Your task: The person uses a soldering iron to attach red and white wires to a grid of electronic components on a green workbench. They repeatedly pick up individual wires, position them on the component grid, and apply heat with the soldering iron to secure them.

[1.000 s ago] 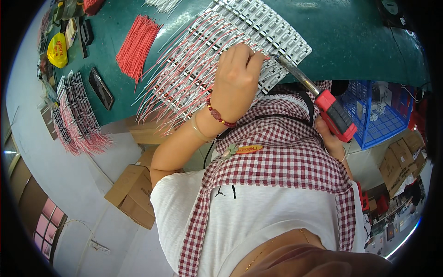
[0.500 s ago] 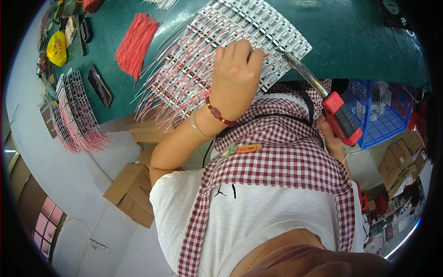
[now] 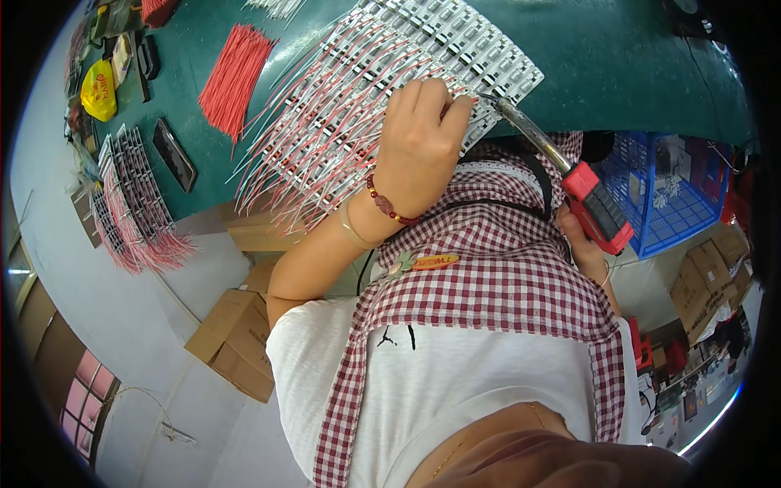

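My left hand (image 3: 423, 134) is over a panel of small white-and-silver parts in rows (image 3: 488, 53), fingers pinched. A bit of red wire (image 3: 474, 98) shows at its fingertips; most of the pinch is hidden behind the knuckles. Many thin red and white wires (image 3: 325, 138) fan out from the panel toward the left. On the right, a soldering iron (image 3: 598, 207) with a red-and-black handle is in my right hand (image 3: 579, 240), whose fingers are partly hidden behind it. The iron's tip reaches the panel beside my left fingertips.
A bundle of red wires (image 3: 236, 77) lies on the green table (image 3: 618, 73). Left of it are a dark phone (image 3: 175, 154), a yellow bag (image 3: 99, 91) and another wired panel (image 3: 134, 191). A blue crate (image 3: 679, 215) and cardboard boxes (image 3: 232, 342) stand below table level.
The panel and table things sit slightly further left in view. The soldering iron has shifted a little left, its tip still by my left fingertips. Both hands keep their holds.
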